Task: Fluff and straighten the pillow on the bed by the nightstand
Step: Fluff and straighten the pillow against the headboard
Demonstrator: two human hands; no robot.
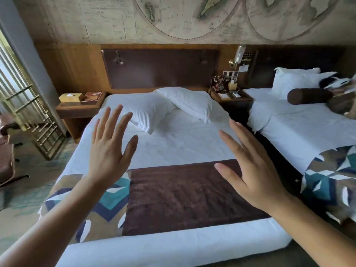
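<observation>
Two white pillows lie crooked at the head of the white bed (183, 143). The left pillow (148, 110) is skewed with a corner pointing down the bed. The right pillow (190, 102) slants across it toward the nightstand (231, 97) between the beds. My left hand (109, 151) and my right hand (252, 170) are raised over the foot of the bed, fingers spread, palms facing away from me, holding nothing. Both hands are far from the pillows.
A brown and patterned runner (185, 193) crosses the foot of the bed. A second nightstand (79, 110) with a tissue box stands at the left. A second bed (308, 128) with pillows and a brown bolster is at the right. A chair (5, 157) is at the far left.
</observation>
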